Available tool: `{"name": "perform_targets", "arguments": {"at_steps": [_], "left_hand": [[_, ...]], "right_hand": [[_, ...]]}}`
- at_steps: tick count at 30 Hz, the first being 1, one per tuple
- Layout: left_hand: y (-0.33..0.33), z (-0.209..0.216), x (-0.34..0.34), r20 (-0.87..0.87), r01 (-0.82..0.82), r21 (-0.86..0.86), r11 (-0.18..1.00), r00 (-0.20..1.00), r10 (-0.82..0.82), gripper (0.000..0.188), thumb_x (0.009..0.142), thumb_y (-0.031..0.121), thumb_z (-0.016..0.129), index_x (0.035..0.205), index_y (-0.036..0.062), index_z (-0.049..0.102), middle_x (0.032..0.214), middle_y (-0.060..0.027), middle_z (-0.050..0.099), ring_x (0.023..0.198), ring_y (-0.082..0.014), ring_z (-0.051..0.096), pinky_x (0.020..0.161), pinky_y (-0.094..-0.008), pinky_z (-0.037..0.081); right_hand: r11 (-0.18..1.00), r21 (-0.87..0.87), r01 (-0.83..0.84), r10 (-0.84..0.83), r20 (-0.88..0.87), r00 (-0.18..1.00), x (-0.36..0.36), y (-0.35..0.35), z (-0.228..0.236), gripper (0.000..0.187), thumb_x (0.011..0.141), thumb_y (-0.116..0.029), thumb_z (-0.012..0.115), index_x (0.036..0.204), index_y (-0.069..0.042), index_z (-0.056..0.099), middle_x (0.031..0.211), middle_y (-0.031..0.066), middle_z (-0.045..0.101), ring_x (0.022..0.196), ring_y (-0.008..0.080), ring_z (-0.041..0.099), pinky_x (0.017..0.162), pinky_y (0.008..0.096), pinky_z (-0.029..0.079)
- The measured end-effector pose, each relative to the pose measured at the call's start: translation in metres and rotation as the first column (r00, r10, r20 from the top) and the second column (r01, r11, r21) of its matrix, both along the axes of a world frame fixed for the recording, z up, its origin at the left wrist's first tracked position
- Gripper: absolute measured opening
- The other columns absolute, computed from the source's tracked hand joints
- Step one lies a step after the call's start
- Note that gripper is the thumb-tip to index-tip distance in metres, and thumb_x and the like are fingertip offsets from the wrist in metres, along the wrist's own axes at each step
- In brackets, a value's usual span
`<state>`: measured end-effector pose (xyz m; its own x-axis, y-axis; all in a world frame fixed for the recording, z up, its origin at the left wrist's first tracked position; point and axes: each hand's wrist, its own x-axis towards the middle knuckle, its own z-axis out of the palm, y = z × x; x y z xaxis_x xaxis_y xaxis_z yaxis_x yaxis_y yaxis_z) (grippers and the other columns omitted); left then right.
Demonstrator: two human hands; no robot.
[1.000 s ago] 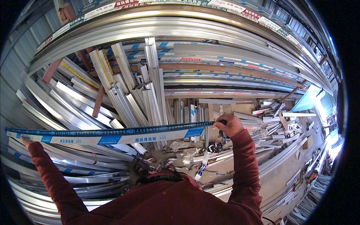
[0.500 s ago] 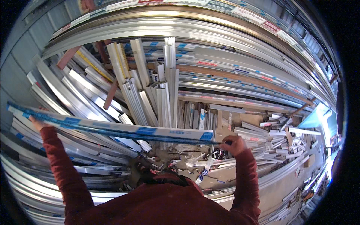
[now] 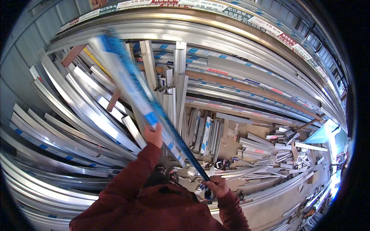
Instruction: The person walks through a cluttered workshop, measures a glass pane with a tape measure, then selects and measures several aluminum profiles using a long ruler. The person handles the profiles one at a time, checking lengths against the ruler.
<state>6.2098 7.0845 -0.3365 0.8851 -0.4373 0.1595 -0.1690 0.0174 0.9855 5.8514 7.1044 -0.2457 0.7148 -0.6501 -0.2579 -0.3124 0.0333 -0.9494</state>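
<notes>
Metal bars (image 3: 185,30) behind, strip (image 3: 135,96) now steeply diagonal

I see, through my remote feed, a storage rack (image 3: 74,55) loaded with long metal profiles (image 3: 216,30). Left of the rack stands a grey-blue ribbed wall (image 3: 23,65). Below the rack I find a tan floor (image 3: 285,199), partly covered with metal offcuts (image 3: 252,145). Beyond the rack's right end, white light glares through an opening (image 3: 335,144) beside a pale blue panel (image 3: 322,134).
</notes>
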Motion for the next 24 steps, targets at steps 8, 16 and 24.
{"name": "perform_targets", "arguments": {"at_steps": [8, 16, 24], "left_hand": [[-0.102, -0.121, -0.026, -0.223, 0.447, 0.204, 0.871, 0.887, -0.403, 0.035, 0.069, 0.010, 0.066, 0.100, 0.0021, 0.050, 0.089, -0.0134, 0.062, 0.083, -0.0254, 0.061, 0.072, -0.0354, 0.048], [-0.224, -0.225, -0.031, -0.324, 0.462, 0.441, 0.769, 0.881, -0.343, 0.035, 0.070, 0.013, 0.064, 0.101, 0.0034, 0.051, 0.089, -0.0185, 0.063, 0.086, -0.0350, 0.062, 0.077, -0.0436, 0.048], [-0.353, -0.274, -0.029, -0.335, 0.559, 0.627, 0.542, 0.822, -0.460, 0.029, 0.078, 0.017, 0.058, 0.104, 0.0065, 0.055, 0.103, -0.0223, 0.062, 0.100, -0.0375, 0.059, 0.084, -0.0430, 0.046]], "right_hand": [[0.984, -0.003, 0.179, -0.177, -0.160, 0.971, -0.039, 0.022, -0.016, 0.028, 0.086, -0.026, 0.061, 0.077, 0.000, 0.065, 0.066, 0.0057, 0.060, 0.061, 0.0143, 0.056, 0.055, 0.0293, 0.042], [0.721, 0.349, 0.599, -0.517, -0.305, 0.800, -0.003, 0.027, -0.015, 0.017, 0.085, -0.020, 0.060, 0.081, -0.004, 0.065, 0.065, -0.0005, 0.057, 0.058, 0.0074, 0.049, 0.051, 0.0247, 0.038], [0.686, 0.308, 0.659, -0.599, -0.275, 0.752, 0.039, 0.004, -0.048, 0.022, 0.085, -0.023, 0.058, 0.081, -0.002, 0.064, 0.063, 0.0013, 0.056, 0.052, 0.0083, 0.048, 0.046, 0.0245, 0.037]]}}
